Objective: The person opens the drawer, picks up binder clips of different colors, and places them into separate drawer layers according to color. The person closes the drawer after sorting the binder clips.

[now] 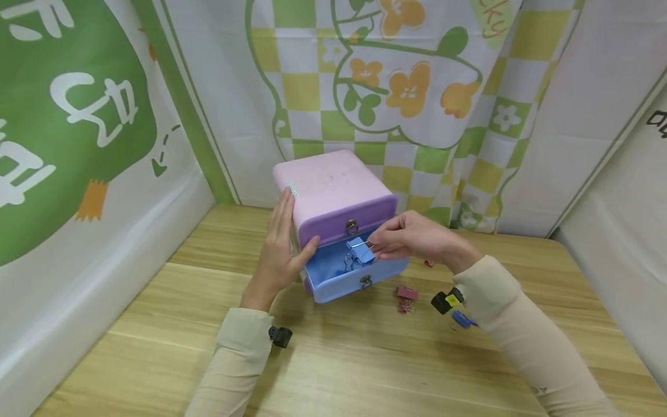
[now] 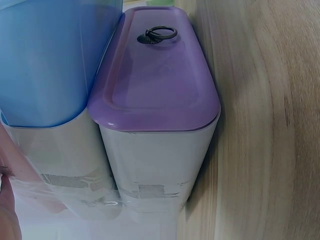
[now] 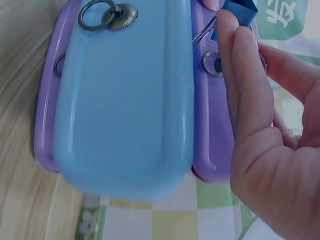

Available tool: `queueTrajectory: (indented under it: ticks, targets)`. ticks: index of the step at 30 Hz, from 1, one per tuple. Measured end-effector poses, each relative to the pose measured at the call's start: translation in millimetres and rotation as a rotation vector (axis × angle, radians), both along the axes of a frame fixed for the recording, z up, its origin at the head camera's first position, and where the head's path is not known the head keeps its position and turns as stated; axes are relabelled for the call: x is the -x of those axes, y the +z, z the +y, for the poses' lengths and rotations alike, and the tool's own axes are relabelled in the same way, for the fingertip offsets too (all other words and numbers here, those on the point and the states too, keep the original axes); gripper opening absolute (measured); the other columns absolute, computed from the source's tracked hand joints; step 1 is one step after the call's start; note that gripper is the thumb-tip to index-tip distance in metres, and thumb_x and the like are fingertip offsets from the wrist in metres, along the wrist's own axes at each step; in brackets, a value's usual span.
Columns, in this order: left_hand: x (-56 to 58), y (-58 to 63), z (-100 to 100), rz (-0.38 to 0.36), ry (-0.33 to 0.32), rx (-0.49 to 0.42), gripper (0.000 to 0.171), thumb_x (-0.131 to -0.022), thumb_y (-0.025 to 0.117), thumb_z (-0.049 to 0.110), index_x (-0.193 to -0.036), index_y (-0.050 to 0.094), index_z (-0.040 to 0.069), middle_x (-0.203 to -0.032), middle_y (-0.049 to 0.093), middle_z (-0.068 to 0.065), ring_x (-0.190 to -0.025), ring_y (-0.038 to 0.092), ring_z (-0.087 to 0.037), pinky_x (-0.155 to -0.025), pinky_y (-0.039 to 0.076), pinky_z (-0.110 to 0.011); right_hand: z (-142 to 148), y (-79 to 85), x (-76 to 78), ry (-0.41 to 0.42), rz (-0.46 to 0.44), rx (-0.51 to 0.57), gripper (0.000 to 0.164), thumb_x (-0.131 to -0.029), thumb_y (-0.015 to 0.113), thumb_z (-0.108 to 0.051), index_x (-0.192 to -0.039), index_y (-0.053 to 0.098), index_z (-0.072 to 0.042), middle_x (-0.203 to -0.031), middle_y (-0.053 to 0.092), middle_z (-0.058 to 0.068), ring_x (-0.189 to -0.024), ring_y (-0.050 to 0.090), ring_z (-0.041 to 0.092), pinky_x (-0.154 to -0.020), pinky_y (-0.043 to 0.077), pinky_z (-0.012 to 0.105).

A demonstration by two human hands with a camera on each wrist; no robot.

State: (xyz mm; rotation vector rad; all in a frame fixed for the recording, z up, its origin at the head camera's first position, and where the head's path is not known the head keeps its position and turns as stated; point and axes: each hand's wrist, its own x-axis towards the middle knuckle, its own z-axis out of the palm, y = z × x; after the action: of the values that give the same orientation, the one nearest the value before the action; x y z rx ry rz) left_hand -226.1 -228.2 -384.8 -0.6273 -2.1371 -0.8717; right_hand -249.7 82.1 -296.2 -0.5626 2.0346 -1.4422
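A small box (image 1: pixel 333 191) with drawers stands on the wood table (image 1: pixel 365 359). Its top is pink. The top drawer (image 1: pixel 349 227) is purple and is pushed in. The blue drawer (image 1: pixel 354 277) under it is pulled out toward the person.

The left hand (image 1: pixel 278 249) lies flat on the left side of the box. Its fingers are straight and its thumb rests on the front corner of the box. Its grip is wide and it holds nothing.

The right hand (image 1: pixel 411 237) is just right of the box, over the open blue drawer. Its fingertips pinch the wire handle of a blue clip (image 1: pixel 361 250). The clip hangs above the inside of the blue drawer, right in front of the purple drawer. One more clip (image 1: pixel 348 265) lies inside the blue drawer, below the held one.

On the table, right of the box, lies a pink clip (image 1: pixel 407 294). A bit further right of the box, next to the right sleeve, lies another blue clip (image 1: pixel 461 318).

Behind the box hangs a cloth (image 1: pixel 396 87) with green and yellow squares and orange flowers.
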Motion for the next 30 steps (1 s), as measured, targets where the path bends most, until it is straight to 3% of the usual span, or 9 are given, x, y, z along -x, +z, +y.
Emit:
queueTrajectory:
  ticks: [10,15,23,30]
  targets:
    - [0.5,-0.1,-1,0.018,-0.008,0.0,0.09,-0.103,0.058,0.049,-0.169,0.019,0.004,-0.178,0.016,-0.014,-0.165,0.018,-0.035,-0.135,0.021,-0.057,-36,-9.6,2.1,0.038,-0.059,0.043,0.033,-0.108,0.06,-0.014,-0.13,0.069,0.009,-0.12,0.078,0.022,-0.108,0.079,0.024,-0.097,0.064,0.036]
    - [0.0,1.2,0,0.017,-0.01,0.0,0.091,-0.103,0.055,0.053,-0.169,0.017,0.003,-0.178,0.016,-0.014,-0.165,0.018,-0.034,-0.135,0.021,-0.057,-42,-11.2,2.9,0.042,-0.069,0.053,0.036,-0.108,0.059,-0.013,-0.133,0.066,0.012,-0.119,0.078,0.022,-0.107,0.079,0.023,-0.097,0.064,0.035]
    - [0.5,1.5,2,0.012,-0.018,-0.014,0.091,-0.103,0.057,0.051,-0.169,0.017,0.004,-0.179,0.015,-0.014,-0.165,0.018,-0.035,-0.135,0.021,-0.058,-15,-9.5,3.6,-0.023,-0.053,0.083,0.041,-0.109,0.058,-0.015,-0.139,0.059,0.014,-0.13,0.072,0.028,-0.111,0.078,0.023,-0.106,0.059,0.043]
    - [0.5,1.3,1,0.005,-0.018,-0.018,0.092,-0.101,0.061,0.046,-0.169,0.017,0.004,-0.179,0.015,-0.013,-0.165,0.017,-0.034,-0.135,0.021,-0.058,27,-5.8,1.4,-0.082,-0.001,0.095,0.046,-0.108,0.06,-0.016,-0.137,0.057,0.019,-0.12,0.078,0.02,-0.109,0.079,0.021,-0.101,0.062,0.036]
